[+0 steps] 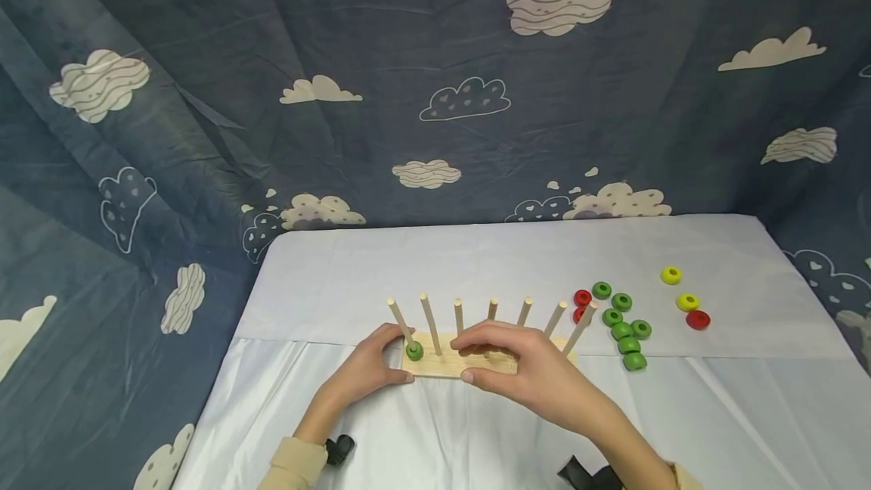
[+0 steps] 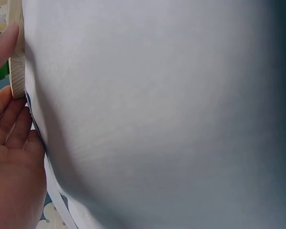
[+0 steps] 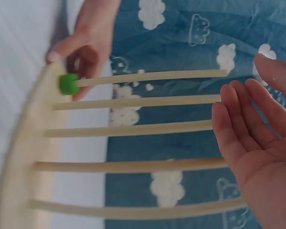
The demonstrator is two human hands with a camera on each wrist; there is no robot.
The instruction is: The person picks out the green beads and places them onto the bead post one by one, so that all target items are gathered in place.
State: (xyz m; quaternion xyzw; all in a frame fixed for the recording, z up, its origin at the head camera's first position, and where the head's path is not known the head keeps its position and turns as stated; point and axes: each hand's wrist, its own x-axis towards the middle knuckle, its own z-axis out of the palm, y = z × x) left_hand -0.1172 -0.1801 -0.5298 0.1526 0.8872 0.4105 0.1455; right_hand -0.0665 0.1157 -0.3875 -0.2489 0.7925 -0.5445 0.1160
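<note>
A pale wooden peg board [image 1: 435,367] lies on the white cloth, with a row of several upright pegs [image 1: 430,324]. One green bead [image 1: 414,351] sits low on the leftmost peg. My left hand [image 1: 367,365] holds the board's left end, thumb at the near edge and fingers round the far side; the left wrist view shows the thumb and fingers on the wood [image 2: 18,78]. Over the middle of the board hovers my right hand [image 1: 531,369], partly hiding the pegs. In the right wrist view its palm and loosely extended fingers [image 3: 236,121] hold nothing.
Several green beads [image 1: 622,330] are grouped right of the board, with red beads [image 1: 581,298] beside them. Farther right lie two yellow beads [image 1: 671,275] and a red bead [image 1: 698,320]. A dark cloud-patterned cloth [image 1: 435,134] hangs behind the table.
</note>
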